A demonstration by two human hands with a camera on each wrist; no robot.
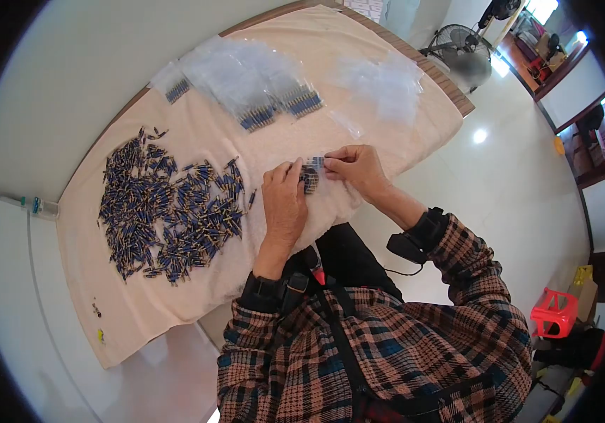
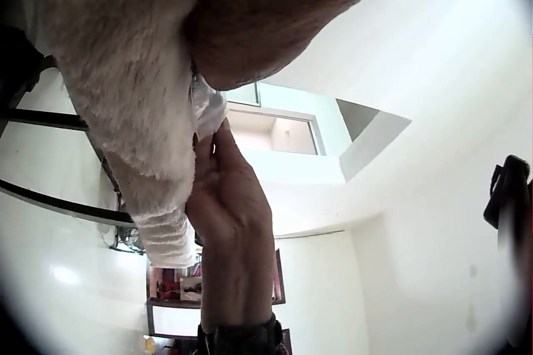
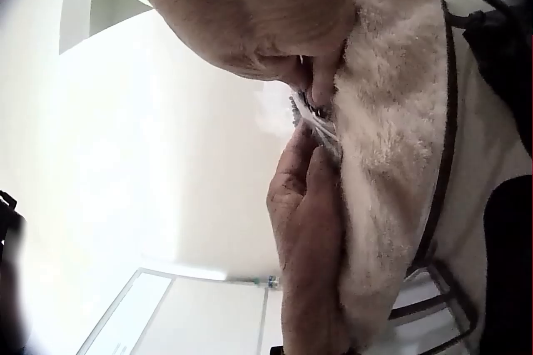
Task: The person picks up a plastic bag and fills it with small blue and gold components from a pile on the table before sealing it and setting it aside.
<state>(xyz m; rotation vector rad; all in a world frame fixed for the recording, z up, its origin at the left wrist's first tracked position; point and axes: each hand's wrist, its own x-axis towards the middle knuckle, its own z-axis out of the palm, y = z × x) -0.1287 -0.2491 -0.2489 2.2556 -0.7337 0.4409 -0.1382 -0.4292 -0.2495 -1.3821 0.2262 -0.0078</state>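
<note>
A small clear plastic bag [image 1: 311, 176] with dark blue pieces in it lies between both hands near the table's front edge. My left hand [image 1: 285, 204] pinches its left side between thumb and fingers, which the right wrist view shows from low down. On the bag's other side, my right hand [image 1: 360, 171] pinches the edge with thumb and forefinger. Left of the hands spreads a large pile of small blue pieces with brass-coloured ends [image 1: 200, 218]. One loose blue piece [image 1: 252, 198] lies just beside my left hand. In the left wrist view, whitish plastic [image 2: 210, 107] shows at my right fingertips.
Clear bags with rows of blue pieces [image 1: 256, 116] overlap at the back, and a smaller filled bag [image 1: 175, 89] lies left of them. Flat clear bags [image 1: 383, 88] are spread at the back right. A cream fleece cloth [image 1: 415, 151] covers the table. A fan [image 1: 461, 53] stands beyond.
</note>
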